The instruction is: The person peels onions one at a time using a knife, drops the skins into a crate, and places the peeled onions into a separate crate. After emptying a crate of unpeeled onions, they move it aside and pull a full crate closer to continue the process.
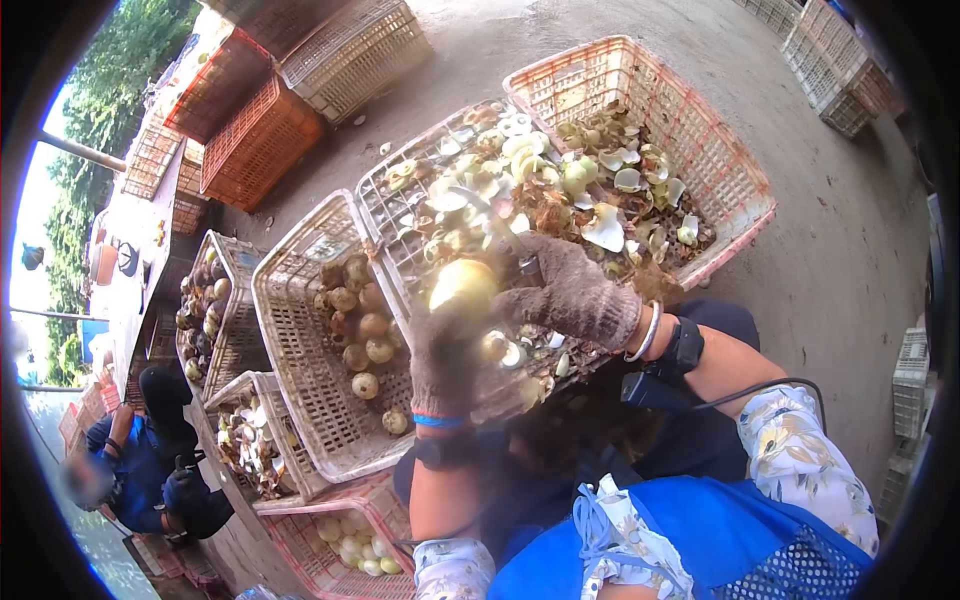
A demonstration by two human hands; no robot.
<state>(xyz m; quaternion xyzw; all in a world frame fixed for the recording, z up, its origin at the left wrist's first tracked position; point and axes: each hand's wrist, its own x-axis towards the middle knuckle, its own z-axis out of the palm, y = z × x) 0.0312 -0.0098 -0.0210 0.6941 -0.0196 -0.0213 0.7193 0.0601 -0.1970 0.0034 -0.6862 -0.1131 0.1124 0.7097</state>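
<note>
My left hand (pixel 440 355), in a brown knit glove and smeared by motion, is closed around a pale, partly peeled onion (pixel 465 284). Just to its right, my right hand (pixel 575 295), gloved the same way, grips a small knife (pixel 527 262); its dark handle end shows at the fingers, and its blade is blurred. Both hands are above a crate (pixel 385 190) topped with onion peelings and cut ends (pixel 525 155). How the blade meets the onion I cannot make out.
A red-and-white crate (pixel 735 215) with more peelings stands beyond my right hand. To the left, one crate (pixel 300 250) holds unpeeled onions (pixel 357 300); a lower pink crate (pixel 295 545) holds peeled ones (pixel 360 545). Another person (pixel 150 470) sits at the far left. Crates are stacked behind (pixel 350 60).
</note>
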